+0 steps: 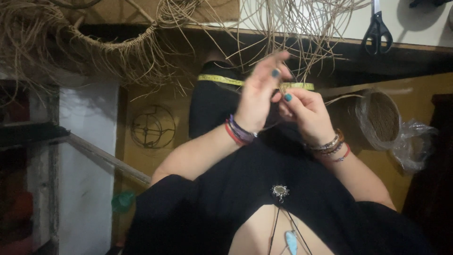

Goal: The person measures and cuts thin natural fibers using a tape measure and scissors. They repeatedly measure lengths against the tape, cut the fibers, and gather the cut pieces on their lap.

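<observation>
I saw my left hand and right hand pinching thin straw strands that fanned up toward twelve o'clock, with a yellow tape measure lying just behind the fingers at about eleven o'clock.

Craft workshop: hanging fibre strands, scissors, twine spool.

Black garment, short sleeves, round metal brooch at chest with a pale blue pendant on thin cords below. Left hand and right hand: teal nail polish, stacked bead bracelets on both wrists, red and purple left, mixed right.
</observation>
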